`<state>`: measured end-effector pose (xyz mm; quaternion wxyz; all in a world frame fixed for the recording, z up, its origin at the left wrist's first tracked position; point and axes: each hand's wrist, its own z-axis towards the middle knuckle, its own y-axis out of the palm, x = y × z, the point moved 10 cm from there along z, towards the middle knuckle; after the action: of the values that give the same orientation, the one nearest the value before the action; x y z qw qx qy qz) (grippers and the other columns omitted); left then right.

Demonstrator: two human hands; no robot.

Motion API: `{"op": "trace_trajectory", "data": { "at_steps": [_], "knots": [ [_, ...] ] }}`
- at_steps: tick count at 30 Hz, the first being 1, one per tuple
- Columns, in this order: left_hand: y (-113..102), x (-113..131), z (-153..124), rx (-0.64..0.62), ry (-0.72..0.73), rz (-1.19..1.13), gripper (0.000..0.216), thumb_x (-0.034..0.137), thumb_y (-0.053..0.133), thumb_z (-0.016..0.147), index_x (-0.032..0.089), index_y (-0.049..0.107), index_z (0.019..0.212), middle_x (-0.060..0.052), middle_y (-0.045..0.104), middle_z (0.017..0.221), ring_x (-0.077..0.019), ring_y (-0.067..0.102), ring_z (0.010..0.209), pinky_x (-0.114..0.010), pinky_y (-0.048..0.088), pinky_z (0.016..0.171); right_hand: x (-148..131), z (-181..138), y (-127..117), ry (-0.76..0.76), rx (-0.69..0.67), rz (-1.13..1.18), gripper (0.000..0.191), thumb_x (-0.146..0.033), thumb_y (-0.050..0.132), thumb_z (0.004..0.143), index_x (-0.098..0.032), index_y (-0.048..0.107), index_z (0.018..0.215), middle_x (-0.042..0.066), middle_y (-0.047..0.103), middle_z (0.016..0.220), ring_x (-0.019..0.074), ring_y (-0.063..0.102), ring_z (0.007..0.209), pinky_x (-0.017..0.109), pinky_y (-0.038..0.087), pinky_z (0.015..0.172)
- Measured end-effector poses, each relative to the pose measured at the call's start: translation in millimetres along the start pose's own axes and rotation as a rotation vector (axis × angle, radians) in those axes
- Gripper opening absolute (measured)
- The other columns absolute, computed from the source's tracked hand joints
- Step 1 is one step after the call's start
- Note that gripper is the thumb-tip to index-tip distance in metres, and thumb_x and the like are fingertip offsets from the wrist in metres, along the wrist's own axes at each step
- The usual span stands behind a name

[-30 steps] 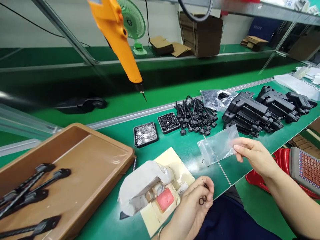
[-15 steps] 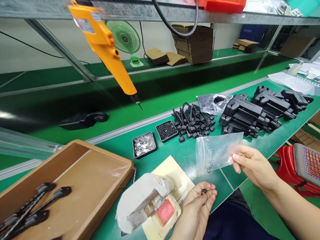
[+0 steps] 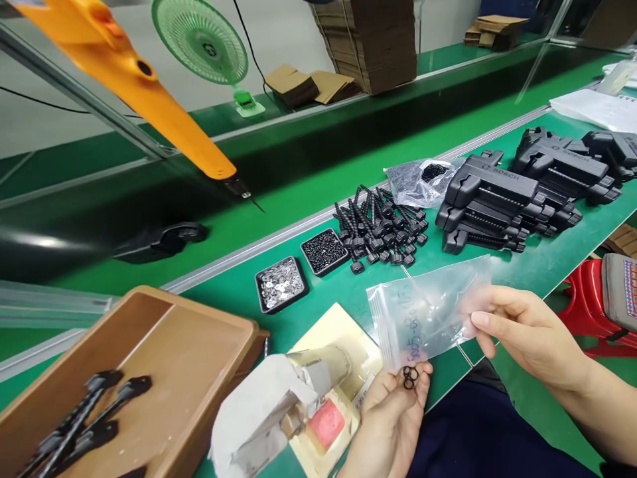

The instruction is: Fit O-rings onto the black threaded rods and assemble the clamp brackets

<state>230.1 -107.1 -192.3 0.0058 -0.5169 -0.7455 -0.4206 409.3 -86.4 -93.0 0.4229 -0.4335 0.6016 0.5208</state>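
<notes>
My right hand (image 3: 530,335) pinches the closed end of a clear zip bag (image 3: 430,309) with handwriting on it. The bag slants down and left, its zip end just above my left hand (image 3: 388,418). Cupped in the fingers of that hand are several small black rings (image 3: 410,377). Left of it stands a fixture (image 3: 259,405) with a pale grey curved body and a pink block (image 3: 327,423) on a cream base plate (image 3: 338,325).
A brown tray (image 3: 219,318) with black rods lies left. Beyond the hands are trays of silver washers (image 3: 281,284) and black screws (image 3: 323,251), black threaded rods (image 3: 381,229), and stacked black BORCH parts (image 3: 492,192). An orange electric screwdriver (image 3: 164,106) hangs at upper left.
The bag's zip end has come down and left to the cupped left hand, where the rings show more plainly. The whole view has shifted, bringing the screwdriver further left and up.
</notes>
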Motion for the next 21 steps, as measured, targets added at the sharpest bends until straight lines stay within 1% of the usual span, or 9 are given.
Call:
{"op": "trace_trajectory", "data": {
  "at_steps": [4, 8, 10, 12, 14, 16, 18, 19, 21],
  "knots": [
    [0.6, 0.4, 2.6, -0.010, -0.016, 0.003, 0.018, 0.004, 0.076, 0.072, 0.013, 0.078, 0.087, -0.009, 0.072, 0.101, -0.0161, 0.069, 0.094, -0.023, 0.057, 0.091, 17.3, 7.2, -14.4, 0.034, 0.072, -0.091, 0.024, -0.039, 0.072, 0.090, -0.015, 0.072, 0.092, 0.002, 0.064, 0.067, 0.0102, 0.059, 0.052, 0.021, 0.054, 0.057],
    [2.6, 1.9, 2.7, -0.028, -0.020, 0.009, 0.023, 0.002, 0.071, 0.071, 0.014, 0.078, 0.089, -0.008, 0.073, 0.100, -0.0153, 0.069, 0.093, -0.021, 0.056, 0.088, 44.5, 21.2, -48.4, 0.088, 0.241, -0.272, 0.037, -0.048, 0.068, 0.083, -0.011, 0.069, 0.090, 0.005, 0.063, 0.063, 0.0150, 0.059, 0.052, 0.027, 0.053, 0.052],
    [6.7, 1.9, 1.7, -0.062, -0.025, 0.009, 0.031, 0.000, 0.067, 0.069, 0.014, 0.079, 0.093, -0.008, 0.074, 0.102, -0.0155, 0.069, 0.095, -0.020, 0.056, 0.089, 54.5, 25.8, -67.3, 0.083, 0.331, -0.342, 0.046, -0.051, 0.066, 0.082, -0.009, 0.067, 0.101, 0.009, 0.066, 0.071, 0.0177, 0.060, 0.055, 0.031, 0.054, 0.053],
    [12.0, 0.6, 0.5, -0.106, -0.037, -0.003, 0.034, 0.002, 0.068, 0.068, 0.015, 0.080, 0.098, -0.008, 0.076, 0.106, -0.0165, 0.069, 0.100, -0.020, 0.055, 0.091, 55.8, 23.2, -85.5, 0.047, 0.456, -0.442, 0.059, -0.052, 0.068, 0.081, -0.008, 0.061, 0.120, 0.016, 0.069, 0.096, 0.0235, 0.065, 0.070, 0.038, 0.057, 0.061],
    [17.0, -0.9, -0.3, -0.143, -0.042, -0.033, 0.032, 0.011, 0.073, 0.073, 0.015, 0.079, 0.103, -0.010, 0.076, 0.114, -0.0192, 0.068, 0.110, -0.021, 0.054, 0.097, 38.1, 10.0, -95.9, -0.078, 0.631, -0.642, 0.064, -0.048, 0.072, 0.080, -0.011, 0.057, 0.130, 0.023, 0.058, 0.127, 0.0319, 0.063, 0.099, 0.047, 0.057, 0.075],
    [20.8, -2.0, -0.3, -0.165, -0.038, -0.065, 0.032, 0.024, 0.078, 0.079, 0.015, 0.078, 0.110, -0.013, 0.073, 0.124, -0.0227, 0.064, 0.123, -0.024, 0.051, 0.105, 5.3, -6.8, -76.5, -0.346, 0.694, -0.923, 0.046, -0.036, 0.074, 0.083, -0.014, 0.064, 0.122, 0.020, 0.055, 0.128, 0.0329, 0.058, 0.110, 0.048, 0.055, 0.084],
    [24.0, -2.2, 0.1, -0.182, -0.024, -0.092, 0.038, 0.034, 0.079, 0.082, 0.016, 0.077, 0.115, -0.014, 0.070, 0.131, -0.0250, 0.059, 0.131, -0.028, 0.047, 0.112, -10.1, -15.1, -30.6, -0.590, 0.465, -1.057, 0.017, -0.020, 0.069, 0.091, -0.017, 0.068, 0.108, 0.012, 0.064, 0.105, 0.0237, 0.062, 0.096, 0.038, 0.056, 0.080],
    [24.9, -2.0, 0.3, -0.186, -0.015, -0.105, 0.039, 0.037, 0.079, 0.084, 0.016, 0.076, 0.117, -0.014, 0.069, 0.133, -0.0255, 0.058, 0.133, -0.029, 0.046, 0.114, -7.8, -16.3, -6.6, -0.639, 0.271, -1.025, 0.012, -0.013, 0.065, 0.094, -0.018, 0.069, 0.104, 0.007, 0.065, 0.094, 0.0184, 0.063, 0.086, 0.031, 0.056, 0.075],
    [26.1, -1.5, 0.4, -0.193, 0.000, -0.126, 0.040, 0.040, 0.077, 0.086, 0.016, 0.075, 0.118, -0.013, 0.069, 0.132, -0.0247, 0.057, 0.133, -0.029, 0.046, 0.114, 5.8, -18.9, 31.1, -0.609, -0.055, -0.861, 0.017, -0.007, 0.059, 0.097, -0.019, 0.068, 0.105, 0.003, 0.067, 0.089, 0.0131, 0.063, 0.078, 0.024, 0.056, 0.070]
  ]
}}
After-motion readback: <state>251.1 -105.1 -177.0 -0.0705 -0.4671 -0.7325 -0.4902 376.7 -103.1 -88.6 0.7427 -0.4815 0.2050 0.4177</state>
